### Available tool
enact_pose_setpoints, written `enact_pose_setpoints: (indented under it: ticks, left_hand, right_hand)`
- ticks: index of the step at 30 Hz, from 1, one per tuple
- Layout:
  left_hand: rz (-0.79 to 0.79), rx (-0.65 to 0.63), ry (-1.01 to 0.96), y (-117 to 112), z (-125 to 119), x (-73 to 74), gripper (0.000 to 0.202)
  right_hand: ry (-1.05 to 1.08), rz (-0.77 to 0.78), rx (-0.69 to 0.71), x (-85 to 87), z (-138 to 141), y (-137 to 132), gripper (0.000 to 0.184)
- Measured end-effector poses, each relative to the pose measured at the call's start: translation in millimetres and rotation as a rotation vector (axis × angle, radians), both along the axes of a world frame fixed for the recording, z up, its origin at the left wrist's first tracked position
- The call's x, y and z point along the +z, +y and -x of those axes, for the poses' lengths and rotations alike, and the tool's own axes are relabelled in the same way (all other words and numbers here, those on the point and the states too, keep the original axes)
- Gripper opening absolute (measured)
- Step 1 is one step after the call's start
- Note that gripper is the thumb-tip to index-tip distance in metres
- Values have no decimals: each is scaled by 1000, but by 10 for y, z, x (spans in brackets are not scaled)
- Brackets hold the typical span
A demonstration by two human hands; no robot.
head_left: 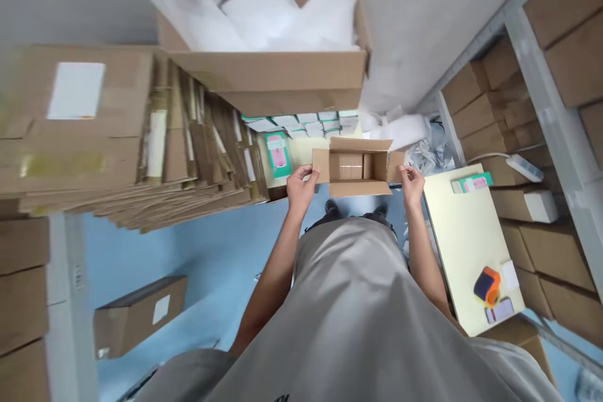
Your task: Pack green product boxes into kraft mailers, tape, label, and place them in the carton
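Note:
A small open cardboard box point(360, 188) is held up in front of my body, its flaps spread outward and its inside facing me with nothing visible in it. My left hand point(301, 187) pinches the box's left end flap between thumb and fingers. On the other side, my right hand point(412, 184) grips the edge of the right end flap. A green and pink carton point(277, 154) lies just beyond my left hand. Behind the box stand rows of white and green cartons point(308, 122), partly hidden by a big box above.
A large cardboard box point(273, 72) full of white foam sheets point(292, 16) stands at the back. Flattened cartons point(207, 138) are stacked at left. At right, a pale table point(466, 235) bears a green carton point(472, 183), an orange tape dispenser point(490, 286) and a phone point(500, 310); shelves flank it.

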State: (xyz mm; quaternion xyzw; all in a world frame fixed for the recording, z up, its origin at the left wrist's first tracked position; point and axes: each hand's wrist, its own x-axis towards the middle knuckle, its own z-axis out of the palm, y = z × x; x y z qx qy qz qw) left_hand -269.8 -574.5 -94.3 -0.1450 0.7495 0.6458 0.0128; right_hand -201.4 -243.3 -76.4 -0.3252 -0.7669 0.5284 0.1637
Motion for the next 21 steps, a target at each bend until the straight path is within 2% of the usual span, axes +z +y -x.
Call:
enact_pose_setpoints:
  ticks: [4,8,16,19,21]
  left_hand:
    - [31,141,-29,-425,264,-102,18]
    - [59,248,-97,-617,516,-202,13]
    - [129,301,-220,-650,730,-301,11]
    - [157,323,-241,-659,731,-285,13]
    - [180,347,-207,-678,711,-213,14]
  right_hand:
    - [-56,-7,143,-133,682,-457,56]
    - [-119,17,257,-263,1100,-740,54]
    - [-247,42,408,-390,1364,-896,39]
    - [-274,-29,445,-324,1393,-886,33]
    - [-239,-84,458,-185,1401,-855,32]
